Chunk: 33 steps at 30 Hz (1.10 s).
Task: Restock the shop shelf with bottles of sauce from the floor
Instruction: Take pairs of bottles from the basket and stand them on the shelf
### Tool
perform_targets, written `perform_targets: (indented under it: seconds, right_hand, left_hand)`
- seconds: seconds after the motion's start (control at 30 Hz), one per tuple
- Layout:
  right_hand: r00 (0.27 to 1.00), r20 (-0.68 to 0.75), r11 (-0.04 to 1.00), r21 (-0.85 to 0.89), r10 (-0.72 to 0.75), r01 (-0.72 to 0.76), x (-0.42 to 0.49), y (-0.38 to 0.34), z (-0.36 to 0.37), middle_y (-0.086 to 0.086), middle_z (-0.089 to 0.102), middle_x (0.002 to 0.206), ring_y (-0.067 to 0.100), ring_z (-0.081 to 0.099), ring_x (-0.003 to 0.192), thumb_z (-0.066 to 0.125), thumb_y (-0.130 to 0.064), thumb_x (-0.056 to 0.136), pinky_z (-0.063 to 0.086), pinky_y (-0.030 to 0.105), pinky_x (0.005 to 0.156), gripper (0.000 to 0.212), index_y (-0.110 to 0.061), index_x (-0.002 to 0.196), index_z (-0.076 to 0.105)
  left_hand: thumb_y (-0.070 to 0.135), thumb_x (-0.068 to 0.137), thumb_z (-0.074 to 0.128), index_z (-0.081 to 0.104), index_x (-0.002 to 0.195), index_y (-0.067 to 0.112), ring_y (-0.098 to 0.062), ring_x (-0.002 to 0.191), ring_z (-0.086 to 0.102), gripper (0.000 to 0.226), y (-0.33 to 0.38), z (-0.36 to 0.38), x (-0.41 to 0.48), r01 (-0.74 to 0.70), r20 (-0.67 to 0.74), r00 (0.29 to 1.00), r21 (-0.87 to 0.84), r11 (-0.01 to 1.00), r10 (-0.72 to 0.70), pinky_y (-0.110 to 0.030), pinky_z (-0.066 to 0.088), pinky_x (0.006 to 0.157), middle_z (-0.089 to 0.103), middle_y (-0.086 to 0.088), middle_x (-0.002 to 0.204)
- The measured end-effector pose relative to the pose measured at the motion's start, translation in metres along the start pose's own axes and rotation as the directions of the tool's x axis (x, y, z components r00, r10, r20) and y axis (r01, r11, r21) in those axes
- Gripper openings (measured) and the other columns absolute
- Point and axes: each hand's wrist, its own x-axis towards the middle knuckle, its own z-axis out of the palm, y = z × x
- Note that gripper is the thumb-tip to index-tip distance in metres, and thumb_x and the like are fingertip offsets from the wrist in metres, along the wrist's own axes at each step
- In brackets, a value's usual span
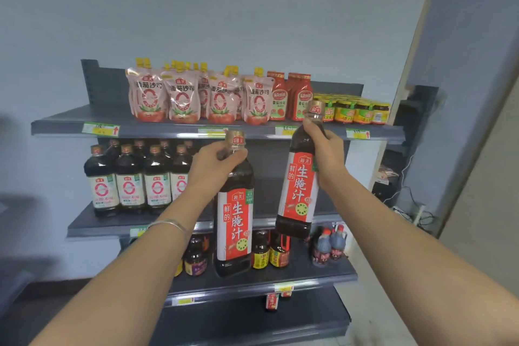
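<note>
top shelf (56,128): tomato pouches (179,101), red bottles (304,98), jars (362,112) | middle shelf (92,226): dark bottles (129,177)

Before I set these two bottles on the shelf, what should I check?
1. Grip of the left hand round the neck of the left bottle: ok.
2. Grip of the right hand round the neck of the right bottle: ok, though that bottle tilts.
3. Both gold caps in place: ok.
4. Room on the middle shelf to the right of the white-label bottles: ok, open space shows there.
5. Held bottles apart from each other: ok.
6. Headroom under the top shelf: cannot tell.
</note>
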Motion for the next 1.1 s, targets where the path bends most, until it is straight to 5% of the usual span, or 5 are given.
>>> perform_targets:
  seconds: [0.3, 0.8, 1.1]
  right_hand:
    - [0.997, -0.005, 0.997, -0.013, 0.078, -0.078, 0.052, 0.05, -0.02, 0.007, 0.071, 0.084, 0.027, 0.071, 0.081, 0.07, -0.05, 0.075, 0.056, 0.049, 0.085, 0.033, -0.022, 0.091, 0.063]
    - [0.992, 0.018, 0.971, -0.208, 0.122, -0.115, 0.133, 0.135, 0.01, 0.01, 0.07, 0.095, 0.027, 0.07, 0.089, 0.071, -0.059, 0.064, 0.055, 0.051, 0.088, 0.046, -0.023, 0.09, 0.059]
    - [0.988, 0.073, 0.942, -0.317, 0.138, -0.109, 0.167, 0.212, 0.025, 0.009, 0.067, 0.103, 0.026, 0.066, 0.097, 0.069, -0.043, 0.08, 0.052, 0.051, 0.092, 0.032, -0.021, 0.097, 0.054]
  left_hand:
    - [0.038, 0.082, 0.063, 0.067, 0.093, 0.018, -0.026, 0.095, 0.063, 0.023, -0.024, 0.063, 0.041, 0.066, 0.029, 0.997, 0.018, 0.998, -0.066, -0.046, 0.049, 0.093, 0.069, -0.008, 0.097]
    - [0.044, 0.082, 0.061, 0.058, 0.118, 0.019, -0.022, 0.105, 0.062, 0.044, -0.122, 0.109, 0.144, 0.075, 0.148, 0.984, 0.182, 0.98, -0.103, -0.042, 0.051, 0.093, 0.066, -0.003, 0.117]
    - [0.03, 0.084, 0.064, 0.055, 0.113, 0.013, -0.024, 0.103, 0.062, 0.035, -0.19, 0.142, 0.17, 0.158, 0.194, 0.968, 0.031, 0.987, -0.161, -0.037, 0.05, 0.091, 0.066, -0.007, 0.113]
